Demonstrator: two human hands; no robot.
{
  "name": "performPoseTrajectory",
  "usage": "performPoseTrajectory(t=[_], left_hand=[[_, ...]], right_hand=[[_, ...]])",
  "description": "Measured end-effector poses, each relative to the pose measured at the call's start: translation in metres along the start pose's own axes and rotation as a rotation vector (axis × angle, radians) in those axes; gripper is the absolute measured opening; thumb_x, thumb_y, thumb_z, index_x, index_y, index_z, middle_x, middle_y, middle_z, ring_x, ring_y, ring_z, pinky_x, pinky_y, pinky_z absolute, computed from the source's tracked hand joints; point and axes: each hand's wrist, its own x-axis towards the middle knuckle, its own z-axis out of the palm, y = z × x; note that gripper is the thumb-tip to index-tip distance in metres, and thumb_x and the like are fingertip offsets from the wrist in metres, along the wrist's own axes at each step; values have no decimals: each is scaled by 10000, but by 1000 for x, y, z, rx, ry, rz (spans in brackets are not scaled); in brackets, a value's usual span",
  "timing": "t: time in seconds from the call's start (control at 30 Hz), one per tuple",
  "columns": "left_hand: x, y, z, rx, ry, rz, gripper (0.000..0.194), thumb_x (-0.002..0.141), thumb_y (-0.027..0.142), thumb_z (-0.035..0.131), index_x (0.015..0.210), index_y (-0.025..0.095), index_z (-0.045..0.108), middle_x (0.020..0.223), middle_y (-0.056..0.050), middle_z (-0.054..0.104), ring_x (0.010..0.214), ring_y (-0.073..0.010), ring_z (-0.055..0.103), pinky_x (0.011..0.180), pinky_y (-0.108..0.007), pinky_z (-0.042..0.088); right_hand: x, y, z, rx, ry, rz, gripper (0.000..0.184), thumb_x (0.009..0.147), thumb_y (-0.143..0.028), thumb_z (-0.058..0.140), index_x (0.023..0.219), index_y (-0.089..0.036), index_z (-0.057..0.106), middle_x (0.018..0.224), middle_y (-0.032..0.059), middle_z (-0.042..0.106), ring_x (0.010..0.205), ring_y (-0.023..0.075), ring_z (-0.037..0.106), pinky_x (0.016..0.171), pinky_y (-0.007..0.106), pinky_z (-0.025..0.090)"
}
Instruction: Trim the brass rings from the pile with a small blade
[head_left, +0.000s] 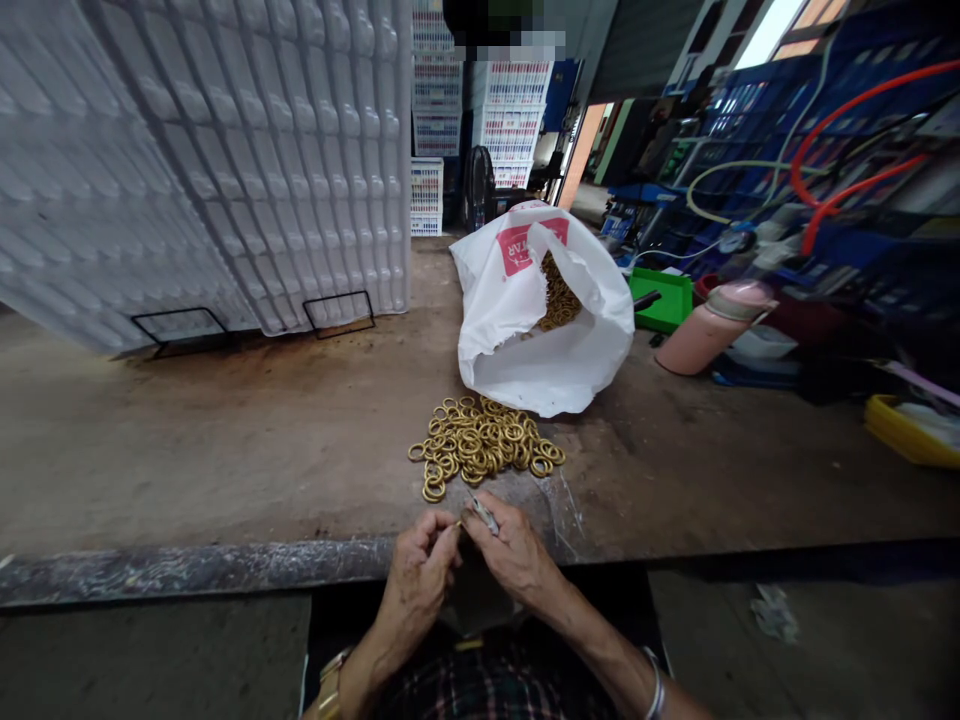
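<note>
My left hand [420, 565] is closed at the table's front edge, pinching what looks like a small brass-coloured ring [458, 524], mostly hidden by the fingers. Close beside it, my right hand [517, 550] is wrapped round a small grey metal tool [485, 516] with a thin tip; its exact kind does not show. The fingertips of both hands nearly meet at the ring. Just beyond them lies a loose pile of brass-coloured rings [480, 445]. Behind the pile, a white plastic sack [502, 330] lies with its torn mouth open, and more rings [559, 295] show inside.
Tall stacked clear plastic trays [300, 160] lean on black wire stands [339, 314] at the left. To the right are a pink bottle [709, 330], a green tray [664, 300], a yellow tray [911, 435] and orange hoses [806, 190]. White crates [514, 110] stand behind.
</note>
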Motion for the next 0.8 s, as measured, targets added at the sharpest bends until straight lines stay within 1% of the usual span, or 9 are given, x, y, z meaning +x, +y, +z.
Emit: performPoseTrajectory(t=[0.2,0.27,0.4,0.47,0.53,0.6,0.67,0.73,0.8], left_hand=[[3,1,-3,-66,-118,-88,347,747,514,479,726,168,482,531,45,484,390,-61,402,381,-169,329],[3,3,-3,-103,-132,-114,338,745,501,496,709,166,476,546,43,485,403,-58,403,384,-165,337],[2,5,-2,-197,-139,-123,320,738,476,529,717,161,482,591,36,495,424,-52,392,376,-153,323],[2,4,-1,-231,-118,-136,323,736,482,534,720,165,474,584,42,487,421,-52,382,375,-153,314],[2,2,0,-246,-85,-146,330,734,490,536,718,169,465,575,47,477,417,-51,373,380,-156,313],[2,1,0,-255,-64,-134,333,732,496,539,734,171,468,588,46,482,422,-53,376,393,-162,321],[3,1,-1,-250,-54,-107,335,726,499,548,738,172,474,582,46,480,427,-57,378,407,-169,329],[3,1,-1,-234,-57,-79,335,722,501,550,723,174,476,547,53,463,420,-61,370,417,-175,332],[2,3,-2,-212,-58,-60,333,722,502,545,703,177,472,514,61,444,411,-63,359,421,-179,333]], right_hand=[[0,-1,2,24,2,15,185,810,-289,409,651,-198,428,537,-62,407,505,87,377,488,205,298],[1,0,2,33,9,19,204,820,-303,390,651,-198,434,545,-55,421,520,93,395,505,209,312],[4,3,1,50,45,51,230,829,-305,347,656,-197,453,567,-28,479,545,110,447,535,221,338],[4,5,-1,-27,77,43,201,818,-283,348,679,-198,466,565,-21,488,529,116,447,525,224,331],[3,7,-3,-156,82,-11,160,801,-243,357,714,-200,485,568,-15,499,518,120,446,525,228,323],[0,7,-4,-288,38,-96,136,771,-188,373,752,-204,507,597,-2,536,535,126,470,539,232,318],[-3,6,-5,-390,-33,-174,155,727,-135,391,773,-208,519,649,13,584,577,136,507,553,236,313],[-4,4,-4,-450,-88,-202,174,698,-111,400,778,-207,521,682,23,615,603,144,529,551,240,303],[-5,3,-2,-483,-110,-192,176,698,-110,402,786,-202,523,689,27,630,598,146,536,544,244,291]])
